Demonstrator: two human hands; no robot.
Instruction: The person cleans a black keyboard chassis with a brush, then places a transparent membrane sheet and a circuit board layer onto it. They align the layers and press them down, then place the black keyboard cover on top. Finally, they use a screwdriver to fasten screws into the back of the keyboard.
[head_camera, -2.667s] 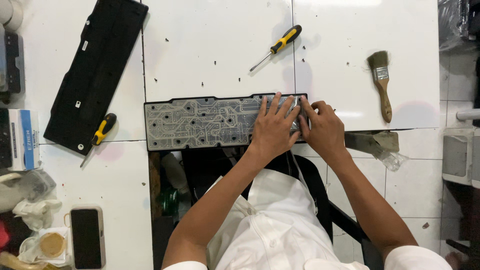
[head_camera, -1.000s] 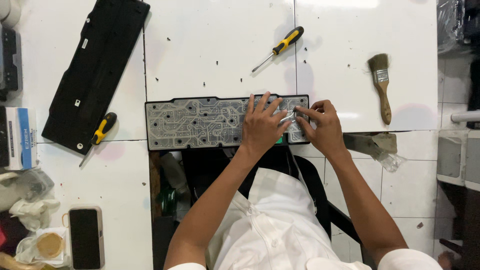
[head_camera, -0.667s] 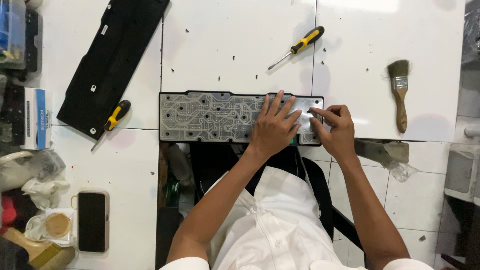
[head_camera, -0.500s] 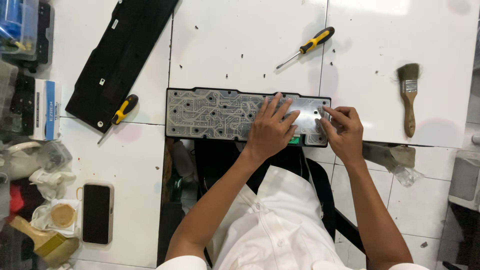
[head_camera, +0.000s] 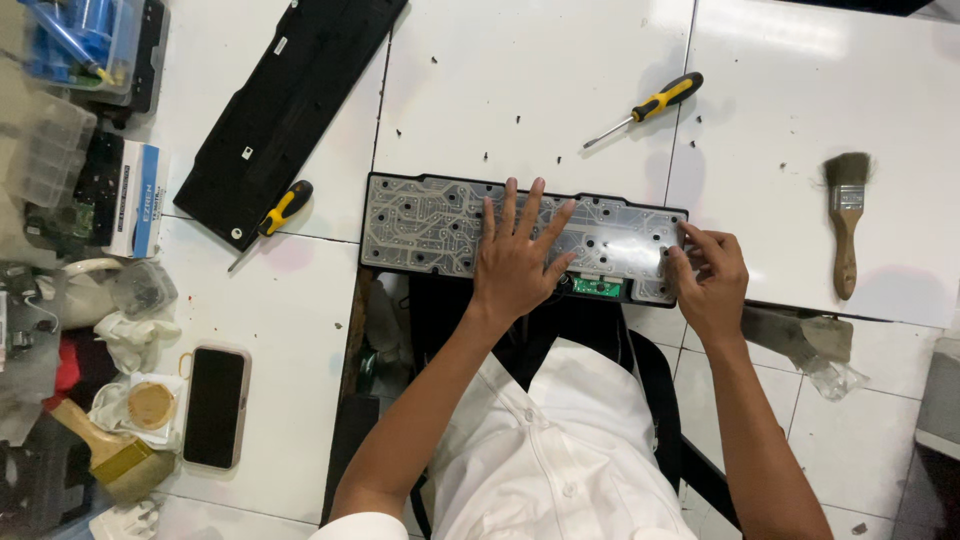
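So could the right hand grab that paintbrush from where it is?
Probably yes: the paintbrush lies just beyond the right hand on bare white table, with nothing between them.

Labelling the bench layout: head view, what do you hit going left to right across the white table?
Phone → black keyboard cover → left hand flat on the keyboard membrane sheet → yellow-handled screwdriver → right hand at the sheet's right end → paintbrush.
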